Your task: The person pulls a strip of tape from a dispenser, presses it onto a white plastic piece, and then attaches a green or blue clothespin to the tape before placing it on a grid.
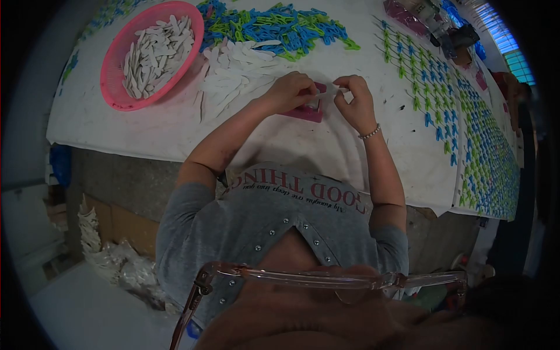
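My left hand point(293, 93) and my right hand point(356, 104), which wears a beaded bracelet, face each other over the table. A thin whitish strip point(328, 92) stretches between them, its ends pinched in the fingers of both hands. Under the strip lies a small magenta frame or holder point(307, 113), partly covered by my left hand. Just left of my left hand is a loose heap of flat white strips point(236, 70). Beyond the hands is a pile of blue and green clips point(280, 26) that look like clothes pegs.
A pink basket point(108, 87) of flat white pieces stands at the left on the white-covered table point(151, 131). Rows of green and blue clips point(484, 140) spread across the right side. Dark objects and clear wrapping point(429, 20) lie at the far right.
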Demonstrator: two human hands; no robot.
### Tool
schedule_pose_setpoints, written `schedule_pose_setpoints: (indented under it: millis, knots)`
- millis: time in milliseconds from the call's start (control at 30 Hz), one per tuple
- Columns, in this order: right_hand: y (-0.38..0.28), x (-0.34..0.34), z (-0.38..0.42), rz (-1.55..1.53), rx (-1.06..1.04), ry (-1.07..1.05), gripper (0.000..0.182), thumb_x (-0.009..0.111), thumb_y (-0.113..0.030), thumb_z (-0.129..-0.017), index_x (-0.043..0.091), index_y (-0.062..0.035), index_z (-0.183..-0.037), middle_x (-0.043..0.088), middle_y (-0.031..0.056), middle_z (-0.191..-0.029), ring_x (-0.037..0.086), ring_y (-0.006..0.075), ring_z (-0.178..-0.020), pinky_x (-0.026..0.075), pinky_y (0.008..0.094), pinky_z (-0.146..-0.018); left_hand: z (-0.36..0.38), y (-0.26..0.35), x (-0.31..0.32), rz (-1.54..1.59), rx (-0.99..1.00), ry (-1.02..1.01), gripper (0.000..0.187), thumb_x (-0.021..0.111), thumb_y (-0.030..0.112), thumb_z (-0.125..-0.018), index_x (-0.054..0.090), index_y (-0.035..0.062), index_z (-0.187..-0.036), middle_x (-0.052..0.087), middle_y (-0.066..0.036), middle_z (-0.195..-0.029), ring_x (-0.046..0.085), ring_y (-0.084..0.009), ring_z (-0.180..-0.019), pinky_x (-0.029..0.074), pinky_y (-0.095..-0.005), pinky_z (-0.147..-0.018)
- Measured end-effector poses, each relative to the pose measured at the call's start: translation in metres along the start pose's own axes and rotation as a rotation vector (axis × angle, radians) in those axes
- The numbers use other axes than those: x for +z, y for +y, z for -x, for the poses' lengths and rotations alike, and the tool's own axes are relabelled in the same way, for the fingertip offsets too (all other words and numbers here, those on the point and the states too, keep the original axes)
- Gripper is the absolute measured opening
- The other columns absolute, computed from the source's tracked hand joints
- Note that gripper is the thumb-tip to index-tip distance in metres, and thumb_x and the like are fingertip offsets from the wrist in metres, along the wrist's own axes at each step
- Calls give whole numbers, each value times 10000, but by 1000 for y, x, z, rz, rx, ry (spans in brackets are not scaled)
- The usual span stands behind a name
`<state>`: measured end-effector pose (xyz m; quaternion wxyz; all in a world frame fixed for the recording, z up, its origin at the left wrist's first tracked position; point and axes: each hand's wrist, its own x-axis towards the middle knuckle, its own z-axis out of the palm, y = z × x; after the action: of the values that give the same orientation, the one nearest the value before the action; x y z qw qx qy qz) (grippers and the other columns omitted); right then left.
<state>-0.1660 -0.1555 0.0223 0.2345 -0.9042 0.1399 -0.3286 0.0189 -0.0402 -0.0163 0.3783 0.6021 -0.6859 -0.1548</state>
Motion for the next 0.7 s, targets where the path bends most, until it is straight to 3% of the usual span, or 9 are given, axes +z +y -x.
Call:
schedule_pose_setpoints:
  millis: [67,133,200,233,267,500,700]
  knots:
    - [-6,1,-8,-95,41,11,233,624,21,-713,590,-48,-933,554,39,-850,540,156,-800,451,274,-735,-4,3,4,-20,51,69,119,681,143,-722,630,90,-817,596,-69,-829,563,-275,-823,444,-386,-767]
    - [-10,6,-15,-410,188,-22,291,614,48,-762,558,-50,-1030,539,-5,-890,517,91,-821,442,238,-763,-5,1,7,-1,61,98,119,685,139,-727,630,86,-819,590,-66,-826,565,-259,-801,450,-371,-747]
    - [-2,16,-15,-538,231,-24,318,613,58,-774,533,-47,-1064,530,-14,-902,508,81,-826,440,232,-770,-4,2,7,19,68,128,120,689,136,-732,629,82,-821,584,-63,-823,566,-243,-779,455,-355,-726]
    - [2,22,-12,-663,276,-27,347,612,68,-787,508,-45,-1098,521,-22,-915,499,71,-832,438,226,-777,-3,5,5,145,-54,151,120,695,134,-741,626,76,-820,577,-53,-821,561,-210,-752,456,-327,-696]
    - [6,29,-8,-665,278,-30,347,612,68,-787,508,-45,-1098,521,-22,-915,499,71,-832,438,226,-777,-1,7,4,272,-176,175,122,701,133,-749,623,70,-818,570,-43,-818,555,-177,-726,457,-299,-667]
    - [7,47,6,-634,312,-89,338,607,71,-771,492,-45,-1067,510,-6,-904,505,79,-839,438,229,-791,4,2,-6,434,-237,145,171,706,113,-769,603,73,-900,561,-6,-854,535,-97,-738,449,-241,-654]
    - [-7,47,8,-443,294,-155,303,609,21,-756,519,-44,-1038,540,20,-892,534,118,-859,442,255,-813,0,-1,-29,428,-26,198,310,672,60,-790,538,88,-1068,563,27,-988,506,-85,-873,427,-235,-805]
